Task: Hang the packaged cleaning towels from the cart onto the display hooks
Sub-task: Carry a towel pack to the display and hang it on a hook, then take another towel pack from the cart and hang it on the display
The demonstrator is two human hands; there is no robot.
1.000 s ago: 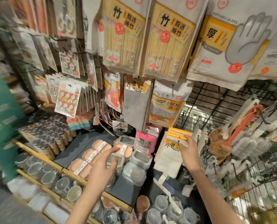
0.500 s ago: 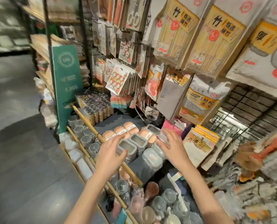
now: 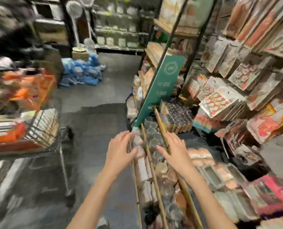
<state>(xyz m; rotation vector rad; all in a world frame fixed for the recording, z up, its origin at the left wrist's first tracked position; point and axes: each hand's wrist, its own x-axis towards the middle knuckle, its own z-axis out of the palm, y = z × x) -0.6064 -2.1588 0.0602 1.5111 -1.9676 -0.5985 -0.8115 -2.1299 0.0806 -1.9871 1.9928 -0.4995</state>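
Reaching with nothing held: left hand (image 3: 121,148) and right hand (image 3: 174,150) both spread-fingered, right of the cart (image 3: 43,129). Packaged towels there are blurred; judged light, floppy, slick-wrapped. Best pinched at the stiff header card.

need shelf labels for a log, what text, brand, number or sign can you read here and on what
None can be quoted; the frame is motion-blurred.
Tall green sign panel: a white round emblem and two white lines, too blurred to read.
Hanging red and white printed cards: print unreadable.
Orange packets in the wire cart: unreadable.
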